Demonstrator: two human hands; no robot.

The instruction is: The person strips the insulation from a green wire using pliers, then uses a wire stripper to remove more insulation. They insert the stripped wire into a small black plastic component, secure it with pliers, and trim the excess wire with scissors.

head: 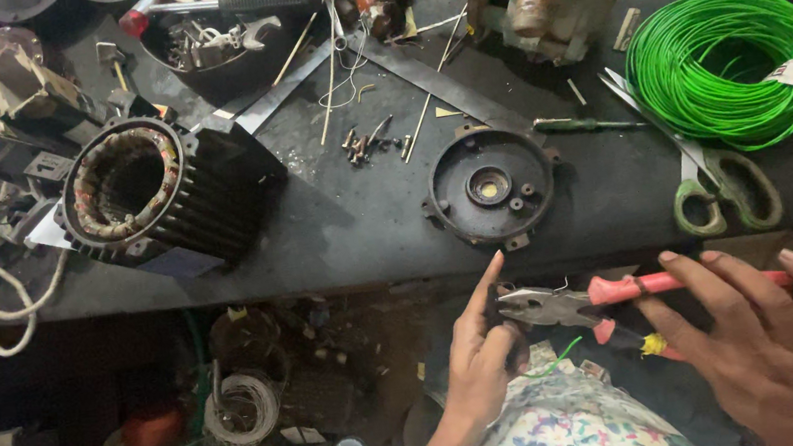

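red-handled pliers (588, 302), green wire coil (725, 62), green-handled scissors (714, 179), black bench (346, 219).

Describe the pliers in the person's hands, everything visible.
The pliers have grey metal jaws and red handles, lying roughly level below the bench edge, jaws pointing left. The right hand wraps the handles; the left hand touches the jaw tips. A thin green wire curls just beneath them.
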